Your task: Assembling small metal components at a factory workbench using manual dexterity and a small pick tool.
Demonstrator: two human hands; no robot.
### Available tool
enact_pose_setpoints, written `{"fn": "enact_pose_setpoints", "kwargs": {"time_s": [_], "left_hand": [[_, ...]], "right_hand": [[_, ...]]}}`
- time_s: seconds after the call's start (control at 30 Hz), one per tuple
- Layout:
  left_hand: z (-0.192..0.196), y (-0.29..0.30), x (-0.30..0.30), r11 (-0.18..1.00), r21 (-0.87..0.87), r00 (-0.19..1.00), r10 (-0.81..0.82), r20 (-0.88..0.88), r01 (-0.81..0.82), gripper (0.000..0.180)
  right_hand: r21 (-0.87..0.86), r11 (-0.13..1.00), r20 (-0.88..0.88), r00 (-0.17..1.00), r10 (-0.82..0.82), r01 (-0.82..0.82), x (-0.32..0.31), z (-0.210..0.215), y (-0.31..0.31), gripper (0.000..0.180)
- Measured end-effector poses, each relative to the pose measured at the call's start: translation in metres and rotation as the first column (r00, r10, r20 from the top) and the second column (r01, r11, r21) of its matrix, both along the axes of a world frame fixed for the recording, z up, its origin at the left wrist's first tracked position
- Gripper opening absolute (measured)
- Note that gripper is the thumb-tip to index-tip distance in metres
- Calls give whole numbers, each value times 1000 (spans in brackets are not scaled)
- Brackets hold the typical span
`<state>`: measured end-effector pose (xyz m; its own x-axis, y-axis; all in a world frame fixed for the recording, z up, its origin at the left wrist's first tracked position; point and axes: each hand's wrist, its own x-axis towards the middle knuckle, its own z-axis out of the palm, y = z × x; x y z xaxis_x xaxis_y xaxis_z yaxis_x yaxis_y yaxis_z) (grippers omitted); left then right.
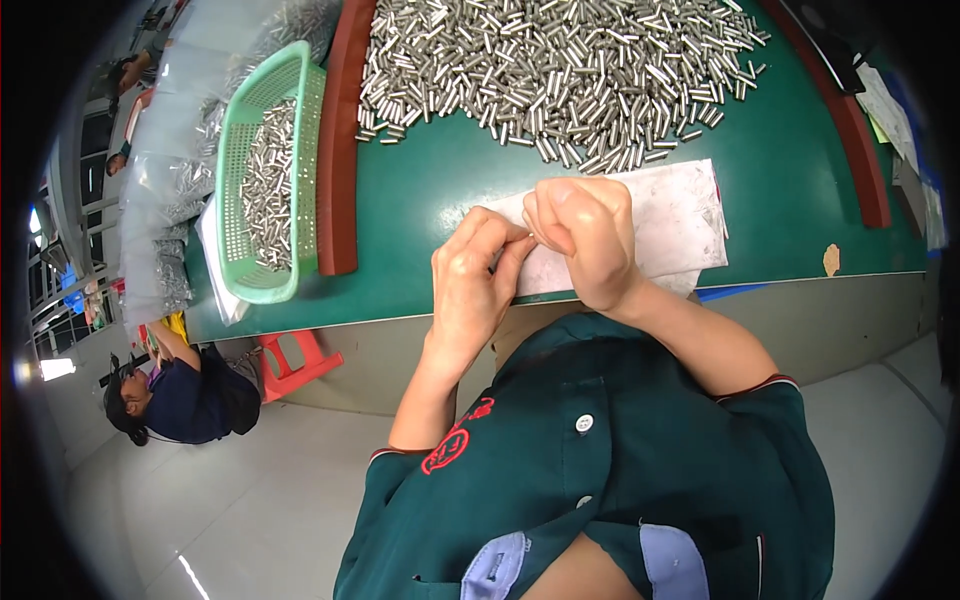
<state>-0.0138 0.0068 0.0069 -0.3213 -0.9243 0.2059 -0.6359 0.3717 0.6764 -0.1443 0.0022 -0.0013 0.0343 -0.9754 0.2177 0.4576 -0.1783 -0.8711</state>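
Over a stained white cloth or sheet (680,215) at the table's near edge, my two hands meet at their fingertips. My left hand (472,270) is closed in a pinch, thumb against fingers. Beside it, my right hand (588,240) is curled with its fingers pressed together, touching or almost touching the left fingertips. Whatever lies between the fingers is hidden or too small to name. Just beyond the cloth spreads a large pile of short shiny metal pins (560,75).
On the left, a green plastic basket (308,150) holds more metal pieces beside a red-brown rail (340,160). Another rail (850,130) borders the green tabletop (420,195) at right. Bagged metal parts (165,200) line the far left. A person (190,395) works there, near a red stool (298,365).
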Motion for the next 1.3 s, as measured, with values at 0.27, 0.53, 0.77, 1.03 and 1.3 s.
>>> {"fn": "enact_pose_setpoints", "kwargs": {"time_s": [0.27,0.53,0.77,1.03,1.3], "left_hand": [[2,-4,14,777,598,660,346,-666,196,12],[1,-20,25,602,661,438,497,-749,448,19],[8,-48,8,896,443,826,253,-504,-4,10],[-7,-86,-12,992,-127,1000,19,11,-18,15],[4,-66,-2,994,71,994,84,-69,-79,10]], "right_hand": [[123,991,292,956,22,-60,-1,3,0,33],[192,969,427,902,59,-154,-6,0,-9,36],[211,963,453,890,55,-167,-9,-2,-12,36],[240,956,470,882,40,-171,-8,-1,-12,35],[241,956,456,889,39,-166,-9,-2,-10,35]]}}
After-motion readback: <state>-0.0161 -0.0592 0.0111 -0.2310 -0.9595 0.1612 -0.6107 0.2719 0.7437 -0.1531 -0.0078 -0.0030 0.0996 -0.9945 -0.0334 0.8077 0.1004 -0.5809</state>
